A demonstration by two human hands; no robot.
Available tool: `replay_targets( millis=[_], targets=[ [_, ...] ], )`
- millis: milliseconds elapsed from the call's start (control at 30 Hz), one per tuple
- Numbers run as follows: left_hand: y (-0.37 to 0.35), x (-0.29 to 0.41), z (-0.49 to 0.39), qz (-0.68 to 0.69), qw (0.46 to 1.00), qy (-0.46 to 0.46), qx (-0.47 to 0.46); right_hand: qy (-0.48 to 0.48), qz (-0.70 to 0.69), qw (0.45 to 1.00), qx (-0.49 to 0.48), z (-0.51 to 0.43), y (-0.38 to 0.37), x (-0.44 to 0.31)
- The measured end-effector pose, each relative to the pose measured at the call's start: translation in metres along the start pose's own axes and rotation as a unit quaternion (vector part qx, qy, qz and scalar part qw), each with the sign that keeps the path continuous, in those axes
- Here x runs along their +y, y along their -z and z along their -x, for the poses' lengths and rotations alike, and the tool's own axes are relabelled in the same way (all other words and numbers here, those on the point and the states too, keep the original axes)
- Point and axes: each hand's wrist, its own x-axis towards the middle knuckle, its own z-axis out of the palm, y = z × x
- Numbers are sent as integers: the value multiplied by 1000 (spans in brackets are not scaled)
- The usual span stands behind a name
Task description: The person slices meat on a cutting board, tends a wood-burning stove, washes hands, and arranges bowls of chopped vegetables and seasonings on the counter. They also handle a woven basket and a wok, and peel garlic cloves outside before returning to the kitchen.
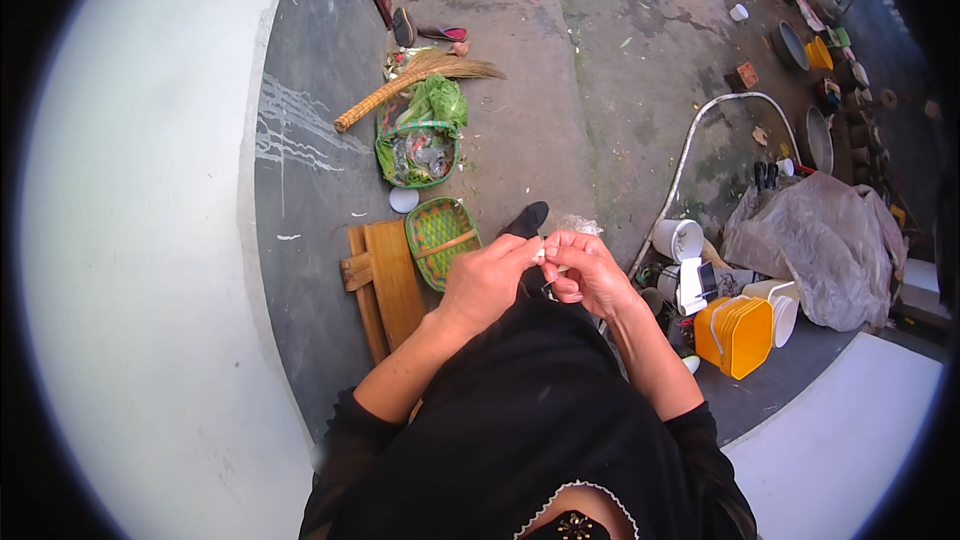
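In front of my lap, my left hand (484, 279) and my right hand (594, 276) meet fingertip to fingertip. Both pinch a small white piece (539, 256), possibly a garlic clove; the fingers cover most of it. The last fingers of my right hand curl toward its palm, with a small dark, thin thing below them that is too small to identify. Just beyond my left hand stands a green and orange woven basket (437, 223) with a tan handle. A dark shoe (528, 218) shows beyond the hands.
Leafy greens and plastic bags fill another basket (417, 184) by the wall, under a straw broom (390, 96). A wooden stool (394, 270) stands at left. To the right are a yellow bucket (733, 335), a white bucket (677, 240), a hose (694, 127) and a plastic sheet (817, 240).
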Motion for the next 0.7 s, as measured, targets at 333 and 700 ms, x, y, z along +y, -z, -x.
replay_targets(
  millis=[333,700],
  targets=[
    [-23,6,4,327,928,171,44,122,51,986,99,-1,-6,19],
    [-20,1,2,384,874,294,44,117,201,964,129,-1,4,6]
  ],
)
